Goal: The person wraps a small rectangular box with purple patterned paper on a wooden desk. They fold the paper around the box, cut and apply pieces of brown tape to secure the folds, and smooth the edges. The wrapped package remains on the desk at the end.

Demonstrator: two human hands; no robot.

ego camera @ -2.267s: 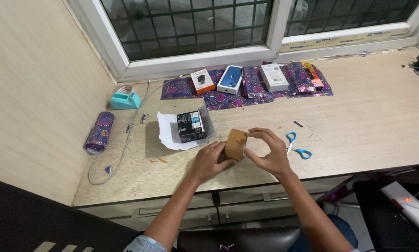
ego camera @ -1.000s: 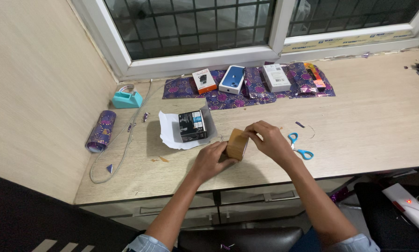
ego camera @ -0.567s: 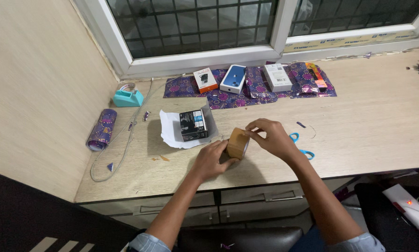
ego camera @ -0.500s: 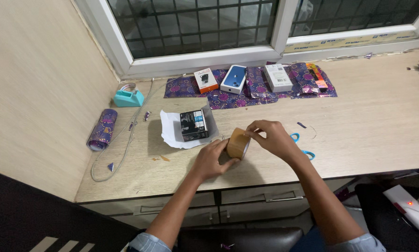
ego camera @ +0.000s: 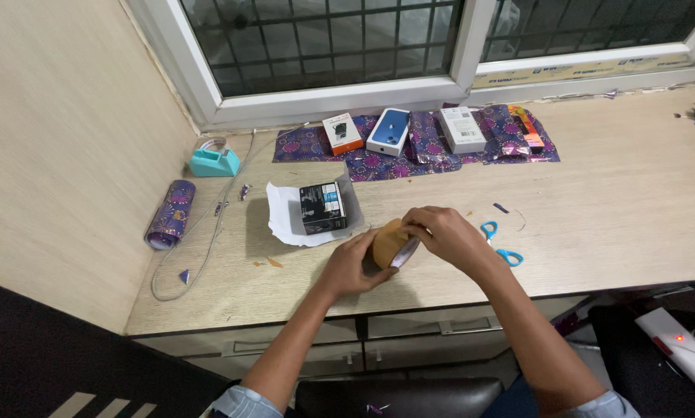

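- Pale wood-grain desk (ego camera: 611, 209) set under a barred window (ego camera: 324, 39); beige wall on the left.
- Left hand (ego camera: 353, 265) cups a roll of brown tape (ego camera: 388, 242) from below and the near side, fingers curled around it.
- Right hand (ego camera: 448, 236) rests on the roll's upper right edge, fingertips pinched at its rim; what they pinch is too small to tell.
- Roll sits tilted between both hands, low over the desk's front edge, near the middle.
- Just behind the roll: a black box (ego camera: 322, 207) standing on a white sheet of paper (ego camera: 282, 220).
- Right of the hands: blue-handled scissors (ego camera: 501, 244) lying flat on the desk.
- Further back: purple patterned wrapping paper (ego camera: 425, 147) spread out, bearing an orange-and-white box (ego camera: 341, 133), a blue-topped box (ego camera: 388, 131) and a white box (ego camera: 462, 129).
- Far left: a teal tape dispenser (ego camera: 213, 162), a rolled length of purple wrapping paper (ego camera: 169, 214), and a grey cable (ego camera: 200, 240) looping along the desk.
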